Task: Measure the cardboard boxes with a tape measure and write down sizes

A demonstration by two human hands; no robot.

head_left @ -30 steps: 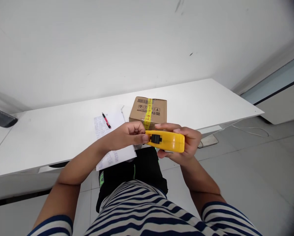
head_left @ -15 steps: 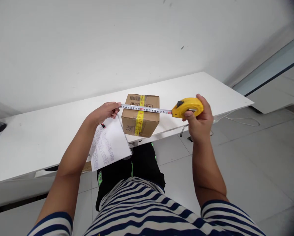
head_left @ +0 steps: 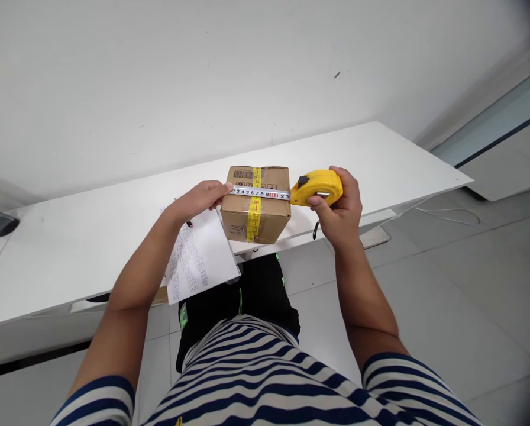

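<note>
- Shirt (head_left: 265,378): navy and white stripes, short sleeves, worn by the person; nearest the camera.
- Trousers (head_left: 251,296): black, green trim, below the tabletop's front edge.
- Paper (head_left: 203,260): white, closely handwritten, left of the box, its near end past the tabletop's edge.
- Pen (head_left: 189,224): lying on the paper, mostly hidden beneath the left hand and wrist.
- Right hand (head_left: 342,216): clamped around the tape measure, thumb on the near side.
- Tape measure (head_left: 319,187): yellow case, black slide button, just right of the box; dark strap (head_left: 315,229) hanging below.
- Left hand (head_left: 203,198): thumb and finger pinched together on the end of the metal strip, at the box's left edge.
- Metal strip (head_left: 242,192): numbered, extended across the box top.
- Box (head_left: 274,220): brown cardboard, banded with printed yellow tape (head_left: 254,219), by the tabletop's front edge.
- Tabletop (head_left: 91,236): white, long.
- Wall (head_left: 158,71): pale, scuffed, behind the tabletop.
</note>
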